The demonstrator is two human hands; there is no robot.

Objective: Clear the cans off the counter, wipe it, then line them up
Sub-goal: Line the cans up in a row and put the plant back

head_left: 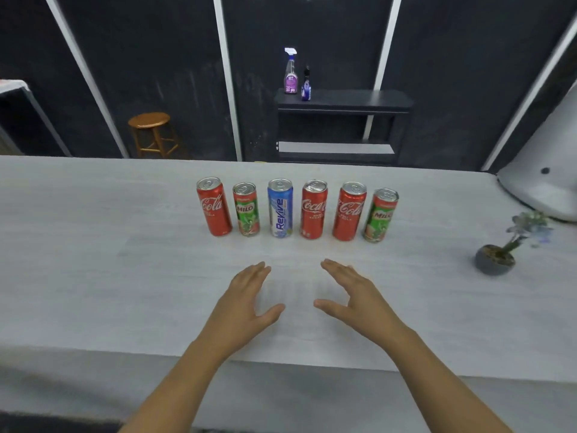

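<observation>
Bench [93, 276] first, since it fills most of the view: pale grey, wood-grain look, running the full width. Beyond it we've got a dark shelf unit [342, 101] against the wall with two spray bottles [291, 73] on top, a wooden stool [150, 126] off to the left, and a small potted plant [496, 257] sitting on the bench at the right.

Next, the cans. Six slim ones stand upright in a tidy row mid-bench, near each other but not touching: a Coca-Cola can [214, 207], a Milo can [246, 210], a blue Revive can [280, 209], two more colas, then a second Milo at the right end [380, 217]. No cloth in sight, so we can't say whether wiping is done or not started.

Our left hand [246, 301] and right hand [356, 298] hover in front of the row, palms facing each other, fingers straight and relaxed, holding nothing.

Handling-wise, we'd guess thin aluminium: stiff enough but dentable, smooth and maybe slippery, tall and narrow so easy to tip. Can't tell full or empty. Wrap around mid-body, not the rim.
</observation>
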